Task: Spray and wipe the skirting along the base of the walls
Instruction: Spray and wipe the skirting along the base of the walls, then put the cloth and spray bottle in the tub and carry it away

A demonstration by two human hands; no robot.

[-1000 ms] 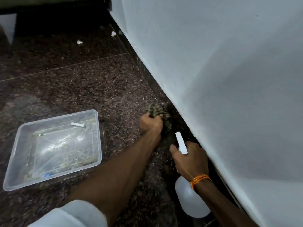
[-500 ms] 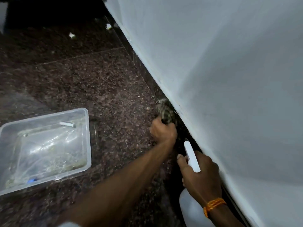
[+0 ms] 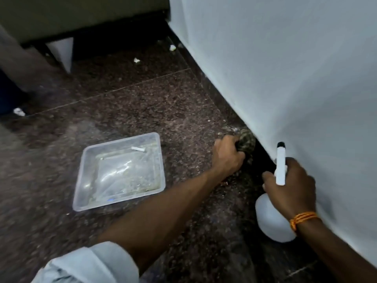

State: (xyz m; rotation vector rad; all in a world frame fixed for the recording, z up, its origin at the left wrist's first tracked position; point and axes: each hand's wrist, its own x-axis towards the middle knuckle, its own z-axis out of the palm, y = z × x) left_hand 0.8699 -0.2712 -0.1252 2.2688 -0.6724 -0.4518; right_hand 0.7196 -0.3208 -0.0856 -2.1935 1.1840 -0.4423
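The dark granite skirting (image 3: 206, 78) runs along the foot of the white wall (image 3: 285, 68), from the far corner toward me. My left hand (image 3: 227, 156) grips a bunched, dark patterned cloth (image 3: 247, 140) and holds it against the skirting just under the wall's edge. Close behind it, my right hand (image 3: 290, 187) is wrapped round the neck of a white spray bottle (image 3: 271, 219); its nozzle (image 3: 280, 160) sticks up and points along the wall. The skirting beside my hands lies in deep shadow.
A clear plastic tub (image 3: 120, 172) sits on the speckled granite floor (image 3: 122, 111) to the left of my hands. Small white scraps (image 3: 136, 60) lie near the far corner. A piece of furniture with a white leg (image 3: 63, 52) stands at the back left.
The view has tilted up and shows more of the far corner. My left hand with the cloth stays at the skirting, and the right hand keeps the bottle close behind it.
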